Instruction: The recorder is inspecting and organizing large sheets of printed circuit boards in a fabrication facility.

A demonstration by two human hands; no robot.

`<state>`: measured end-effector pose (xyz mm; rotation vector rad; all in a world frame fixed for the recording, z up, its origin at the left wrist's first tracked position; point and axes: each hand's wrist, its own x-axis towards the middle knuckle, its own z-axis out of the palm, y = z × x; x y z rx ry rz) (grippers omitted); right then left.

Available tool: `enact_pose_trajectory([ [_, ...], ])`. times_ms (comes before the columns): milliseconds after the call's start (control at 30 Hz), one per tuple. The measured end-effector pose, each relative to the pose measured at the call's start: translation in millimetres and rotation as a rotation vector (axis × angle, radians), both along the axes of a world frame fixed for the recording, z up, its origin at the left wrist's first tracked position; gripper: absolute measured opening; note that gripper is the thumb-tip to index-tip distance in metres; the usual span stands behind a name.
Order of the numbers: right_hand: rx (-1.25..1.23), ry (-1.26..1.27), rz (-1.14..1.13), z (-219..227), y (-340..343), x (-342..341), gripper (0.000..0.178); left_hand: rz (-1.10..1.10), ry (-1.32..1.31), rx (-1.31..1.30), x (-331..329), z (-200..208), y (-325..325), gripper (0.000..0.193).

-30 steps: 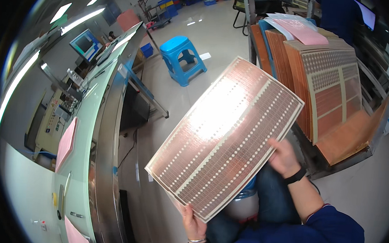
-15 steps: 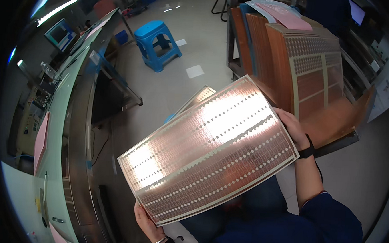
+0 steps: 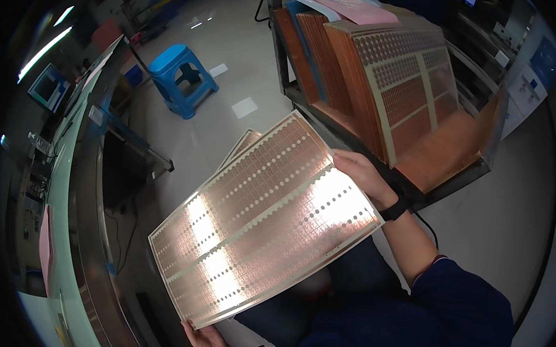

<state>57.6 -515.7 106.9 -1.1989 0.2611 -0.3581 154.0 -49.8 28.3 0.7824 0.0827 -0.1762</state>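
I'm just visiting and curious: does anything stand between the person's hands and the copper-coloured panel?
Nothing visible does: the bare right hand holds the copper-coloured panel by its right edge, the bare left hand near its bottom corner.

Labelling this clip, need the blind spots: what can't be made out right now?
All in the head view:
Copper panel: underside faces away; glare washes out parts of the pattern.
Second panel: mostly hidden behind the copper panel.
Left hand: some fingers behind the copper panel; forearm cut off by the lower edge.
Monitor: screen contents too small.
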Motion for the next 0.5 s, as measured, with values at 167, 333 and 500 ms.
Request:
enact_pose_trajectory([
  [167, 0.004, -0.030, -0.029, 2, 5, 7, 0.028, -0.189, 0.040, -0.232, -11, -3, -31, 0.035],
  [333, -0.159, -0.046, -0.055, -15, -2, 8, 0.024, -0.187, 0.020, -0.091, -22, 9, -60, 0.043],
  [500, -0.154, -0.049, -0.059, 11, 15, 0, 0.025, -0.192, 0.026, -0.113, -20, 8, -55, 0.045],
])
